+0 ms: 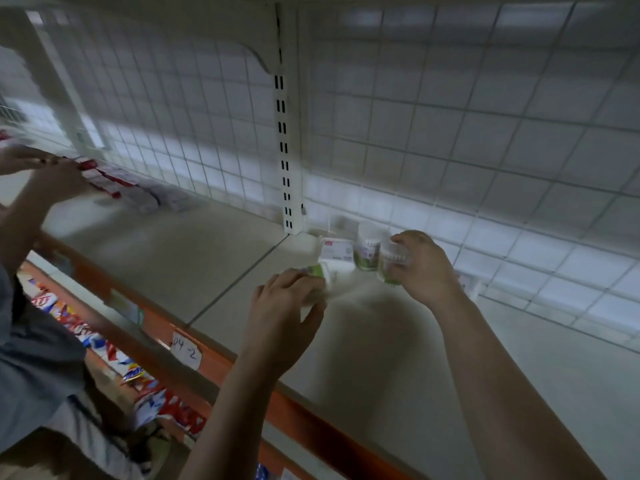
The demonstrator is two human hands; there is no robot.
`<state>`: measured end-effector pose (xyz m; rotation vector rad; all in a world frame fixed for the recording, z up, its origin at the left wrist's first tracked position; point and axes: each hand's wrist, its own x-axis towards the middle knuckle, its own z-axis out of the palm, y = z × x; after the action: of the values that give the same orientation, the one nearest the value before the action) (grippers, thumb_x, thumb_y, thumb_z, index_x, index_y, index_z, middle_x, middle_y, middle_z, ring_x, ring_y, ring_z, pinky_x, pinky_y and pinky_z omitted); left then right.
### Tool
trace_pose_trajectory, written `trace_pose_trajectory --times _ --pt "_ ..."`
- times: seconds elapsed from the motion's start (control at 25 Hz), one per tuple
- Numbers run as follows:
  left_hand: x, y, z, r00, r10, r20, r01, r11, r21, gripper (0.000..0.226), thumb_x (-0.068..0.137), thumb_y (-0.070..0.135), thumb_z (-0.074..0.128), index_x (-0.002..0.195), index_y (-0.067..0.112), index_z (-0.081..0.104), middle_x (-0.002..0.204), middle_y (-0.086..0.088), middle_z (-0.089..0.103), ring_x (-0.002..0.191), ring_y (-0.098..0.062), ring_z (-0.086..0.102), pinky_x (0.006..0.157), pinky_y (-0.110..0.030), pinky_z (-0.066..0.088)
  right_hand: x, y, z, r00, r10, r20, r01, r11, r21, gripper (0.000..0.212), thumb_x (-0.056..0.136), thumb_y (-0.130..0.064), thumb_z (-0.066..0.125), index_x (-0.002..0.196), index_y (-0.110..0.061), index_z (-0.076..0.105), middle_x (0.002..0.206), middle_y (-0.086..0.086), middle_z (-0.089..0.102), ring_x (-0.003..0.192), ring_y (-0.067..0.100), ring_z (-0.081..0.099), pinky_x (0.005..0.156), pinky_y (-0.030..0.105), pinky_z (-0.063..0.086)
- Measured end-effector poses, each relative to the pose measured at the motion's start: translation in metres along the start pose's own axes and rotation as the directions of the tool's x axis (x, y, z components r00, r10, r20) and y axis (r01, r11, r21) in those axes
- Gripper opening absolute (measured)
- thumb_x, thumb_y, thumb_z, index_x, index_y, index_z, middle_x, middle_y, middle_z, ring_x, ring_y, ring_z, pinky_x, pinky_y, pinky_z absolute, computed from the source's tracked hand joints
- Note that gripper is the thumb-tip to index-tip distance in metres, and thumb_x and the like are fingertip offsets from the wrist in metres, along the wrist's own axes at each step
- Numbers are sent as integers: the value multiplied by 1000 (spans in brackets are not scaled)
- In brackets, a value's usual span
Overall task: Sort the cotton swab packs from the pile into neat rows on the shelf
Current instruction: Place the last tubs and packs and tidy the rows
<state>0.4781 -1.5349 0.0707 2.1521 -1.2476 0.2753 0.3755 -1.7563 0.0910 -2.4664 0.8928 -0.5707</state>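
— Where do the swab packs sit?

— All near the foot of the slotted post (282, 133) at the back of the shelf (214, 258), just to its right. A white box (336, 252) stands nearest the post. A green-label tub (367, 251) stands upright just right of that box.

— And the hands?

— The right hand (426, 268), further right of the post, has fingers and thumb curled round a clear tub (393, 263). That tub is upright, just beside the green-label tub. Blur hides whether its base touches the shelf. The left hand (284, 306) is in front of the post, toward the shelf's front. Its fingers curl over a green-and-white pack (320, 271) and the thumb spreads out to the side. The pack is too smeared to say whether it lies or stands.

— What else is around?

— A wire grid (450, 133) runs behind the post on both sides. Out in front of the post, the shelf's orange edge (294, 410) carries a paper tag (187, 348) handwritten "04-2". Far left of the post, another person's hands (52, 178) rest on red-and-white packs (104, 178) lined along the back. Below and left of the post, under the orange edge, colourful packets (104, 341) fill a lower level.
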Motion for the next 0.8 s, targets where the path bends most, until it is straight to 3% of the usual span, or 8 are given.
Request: trace_pose_trajectory --times 0.2,0.32,0.56,0.8 --pt "28 -36 -12 998 69 -5 -69 995 -77 24 87 34 51 102 21 66 95 3 61 83 -18 58 74 -40 50 5 -11 7 990 96 -107 -96 995 6 42 71 -13 74 110 -11 61 109 -4 46 90 21 54 69 23 33" --pt "35 -51 -11 997 60 41 -56 994 -92 39 79 38 48 107 18 66 100 1 61 89 -21 58 78 -42 50 1 -20 12 977 148 -151 -150 989 -3 40 69 -15 76 106 -12 62 103 -7 42 85 18 52 68 25 35" --pt "37 -68 -6 989 12 145 12 987 -161 50 76 40 53 119 16 60 117 0 53 106 -21 54 93 -40 45 -16 -31 11 943 274 -187 -276 961 14 40 65 -19 78 101 -16 62 104 -9 45 85 13 48 67 27 36" --pt "44 -80 1 979 25 202 8 987 -159 46 82 37 63 122 14 58 121 -3 53 108 -21 54 94 -37 45 -36 -33 16 922 308 -235 -302 951 61 39 62 -17 77 98 -17 62 103 -11 46 85 15 51 65 28 41"
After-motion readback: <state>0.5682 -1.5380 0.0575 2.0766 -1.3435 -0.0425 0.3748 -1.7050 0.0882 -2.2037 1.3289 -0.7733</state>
